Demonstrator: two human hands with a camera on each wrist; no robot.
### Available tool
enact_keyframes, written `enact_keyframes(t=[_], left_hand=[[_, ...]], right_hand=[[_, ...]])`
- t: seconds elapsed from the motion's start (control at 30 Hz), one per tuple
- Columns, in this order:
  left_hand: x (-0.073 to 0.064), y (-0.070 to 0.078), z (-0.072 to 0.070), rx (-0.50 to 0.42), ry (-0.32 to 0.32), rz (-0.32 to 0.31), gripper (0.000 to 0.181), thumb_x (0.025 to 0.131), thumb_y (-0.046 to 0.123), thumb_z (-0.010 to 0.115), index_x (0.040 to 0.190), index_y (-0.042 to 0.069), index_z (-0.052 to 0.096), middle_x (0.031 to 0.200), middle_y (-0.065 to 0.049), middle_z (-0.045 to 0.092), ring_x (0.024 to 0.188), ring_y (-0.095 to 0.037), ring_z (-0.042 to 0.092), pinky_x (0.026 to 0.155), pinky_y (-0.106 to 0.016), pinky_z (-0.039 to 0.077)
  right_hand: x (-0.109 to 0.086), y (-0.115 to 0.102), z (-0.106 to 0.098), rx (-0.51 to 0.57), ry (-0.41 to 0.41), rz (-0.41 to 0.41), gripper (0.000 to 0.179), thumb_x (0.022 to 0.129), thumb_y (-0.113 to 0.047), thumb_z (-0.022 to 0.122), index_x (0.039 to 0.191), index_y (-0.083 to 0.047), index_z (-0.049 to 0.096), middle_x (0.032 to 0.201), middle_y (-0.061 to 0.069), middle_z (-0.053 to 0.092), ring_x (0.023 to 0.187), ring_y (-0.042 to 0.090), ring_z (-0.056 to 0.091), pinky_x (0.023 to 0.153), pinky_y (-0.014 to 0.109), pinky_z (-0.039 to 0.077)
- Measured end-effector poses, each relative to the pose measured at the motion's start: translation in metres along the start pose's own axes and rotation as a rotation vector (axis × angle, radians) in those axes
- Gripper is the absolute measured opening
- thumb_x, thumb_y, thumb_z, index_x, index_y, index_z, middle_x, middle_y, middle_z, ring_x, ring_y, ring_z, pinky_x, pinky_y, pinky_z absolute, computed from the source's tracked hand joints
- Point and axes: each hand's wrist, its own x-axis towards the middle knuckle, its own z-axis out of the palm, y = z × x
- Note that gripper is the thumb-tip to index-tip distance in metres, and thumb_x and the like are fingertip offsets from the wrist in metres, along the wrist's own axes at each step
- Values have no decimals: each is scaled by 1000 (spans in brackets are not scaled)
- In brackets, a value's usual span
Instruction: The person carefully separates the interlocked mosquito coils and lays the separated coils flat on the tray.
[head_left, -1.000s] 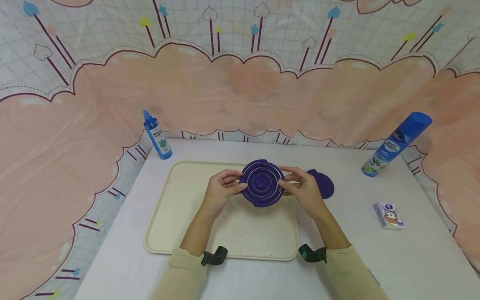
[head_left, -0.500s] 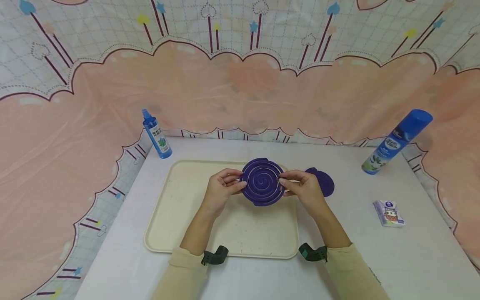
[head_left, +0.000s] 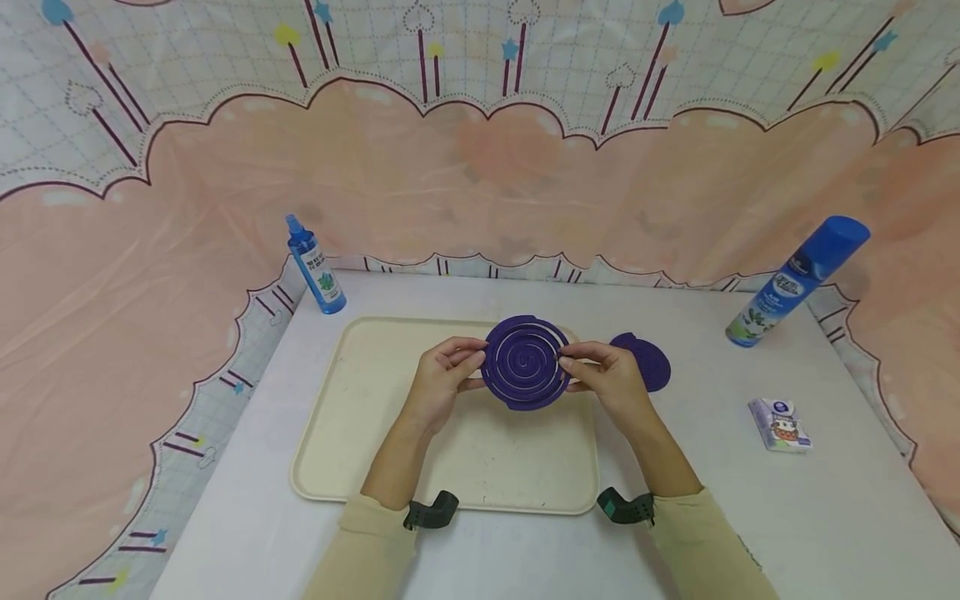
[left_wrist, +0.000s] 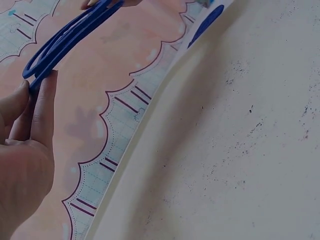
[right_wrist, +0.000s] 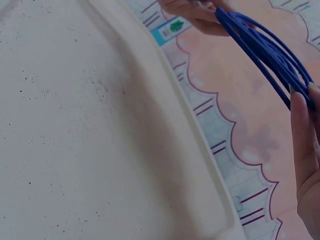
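A dark purple-blue mosquito coil (head_left: 524, 363) is held up over the tray, its flat spiral face toward the head camera. My left hand (head_left: 437, 382) pinches its left edge between thumb and fingers. At the opposite edge, my right hand (head_left: 611, 379) grips it the same way. Seen edge-on in the left wrist view, the coil (left_wrist: 65, 42) has its rings slightly spread apart. Gaps between the rings of the coil (right_wrist: 265, 52) show in the right wrist view too. A second purple coil (head_left: 651, 367) lies on the table behind my right hand, partly covered by it.
The cream tray (head_left: 360, 417) with dark specks lies beneath my hands. A blue spray bottle (head_left: 318, 273) stands at the back left, a tall blue aerosol can (head_left: 787, 292) at the back right. A small purple-white packet (head_left: 780, 425) lies on the right.
My left thumb has slid up and outward to the coil's edge. My right fingers have shifted slightly lower on its other side. The coil stays nearly in place.
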Motion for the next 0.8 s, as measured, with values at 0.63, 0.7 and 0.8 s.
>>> enact_keyframes(t=[0.63, 0.7, 0.8], left_hand=[[-4, -5, 1, 0, 15, -1, 21, 95, -11, 60, 103, 6, 68, 89, 8, 78, 82, -6, 74, 72, -25, 66], [-4, -5, 1, -5, 16, 4, 22, 93, -12, 61, 103, 5, 69, 89, 8, 78, 80, -6, 75, 71, -26, 66], [-5, -4, 1, -19, 23, 7, 24, 90, -14, 62, 101, 6, 70, 89, 8, 78, 77, -7, 75, 69, -26, 66]], right_hand=[[-4, 0, 0, -20, -16, -2, 24, 95, -2, 69, 116, 9, 70, 95, -13, 75, 74, 1, 72, 66, 21, 64], [-5, 0, 0, -22, -11, -3, 22, 94, -2, 70, 115, 7, 71, 95, -13, 75, 74, 1, 72, 66, 21, 64], [-5, 1, 0, -21, -19, -14, 21, 94, -2, 70, 113, 7, 71, 95, -13, 75, 75, 1, 72, 68, 22, 64]])
